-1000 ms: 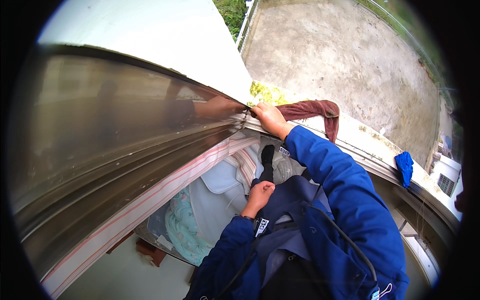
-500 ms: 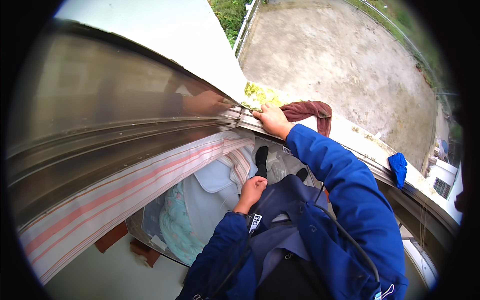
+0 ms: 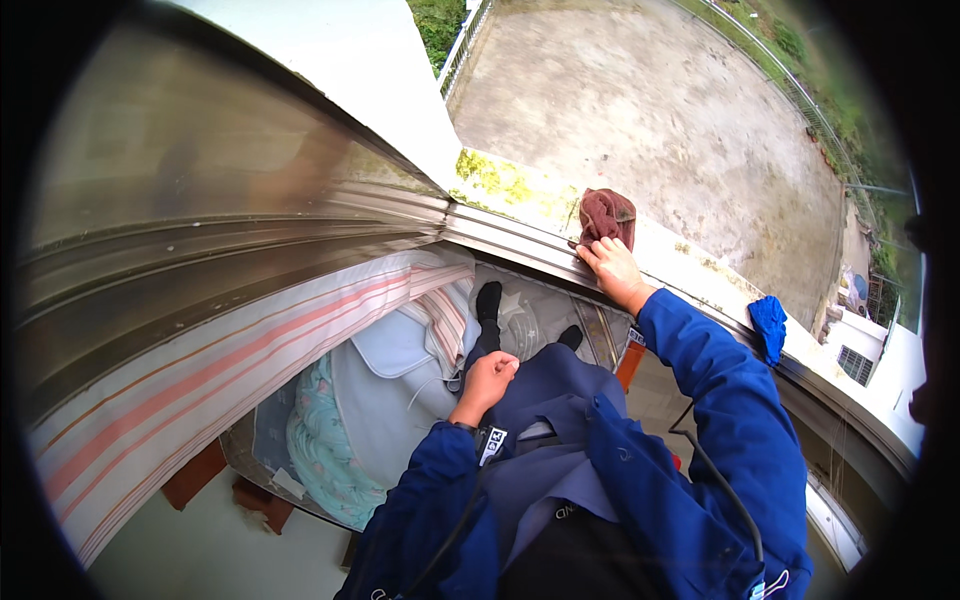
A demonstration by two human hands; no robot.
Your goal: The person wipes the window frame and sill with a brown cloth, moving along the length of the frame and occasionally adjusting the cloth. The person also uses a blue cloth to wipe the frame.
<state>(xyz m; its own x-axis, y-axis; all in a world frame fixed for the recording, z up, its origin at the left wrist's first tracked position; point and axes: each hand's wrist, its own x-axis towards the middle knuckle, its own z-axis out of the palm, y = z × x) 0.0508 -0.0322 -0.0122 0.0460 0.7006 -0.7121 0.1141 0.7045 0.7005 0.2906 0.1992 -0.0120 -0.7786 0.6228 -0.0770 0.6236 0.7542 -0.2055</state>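
My right hand [image 3: 616,273] rests on the metal window track [image 3: 515,234], its fingers closed on the lower end of a damp-looking maroon cloth [image 3: 606,213]. Most of the cloth lies bunched on the ledge just beyond my fingertips, and a small dark bit of it shows at the track. Lower and to the left, my left hand [image 3: 488,383] is held in a loose fist in front of my body. Nothing shows between its fingers.
A sliding window pane [image 3: 250,150] fills the upper left, above a striped curtain [image 3: 240,370]. A blue cloth [image 3: 768,328] hangs over the ledge at right. Below lie pale bedding [image 3: 400,400] and a teal quilt [image 3: 325,450]. Outside, a concrete yard [image 3: 650,100] lies far down.
My right hand has slid rightward along the track, away from the pane's edge. The maroon cloth has gone from stretched out to bunched up. My left hand stays closed at my front.
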